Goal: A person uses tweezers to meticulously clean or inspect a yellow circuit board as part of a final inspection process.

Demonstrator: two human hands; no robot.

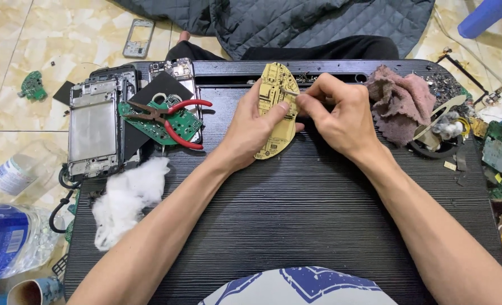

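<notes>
A pale yellow oval circuit board [273,90] stands tilted on the black ribbed table [296,209], near its far edge. My left hand [251,130] grips the board from the left, thumb across its face. My right hand [335,113] pinches a thin metal tool [289,91] whose tip touches the upper part of the board.
Red-handled pliers [169,118] lie on green circuit boards [180,124] at the left, beside a phone frame [93,127]. White cotton [124,200] sits at the table's left edge. A pink-brown rag [400,101] and loose electronic parts [499,152] lie at the right. Plastic bottles [8,237] are on the floor.
</notes>
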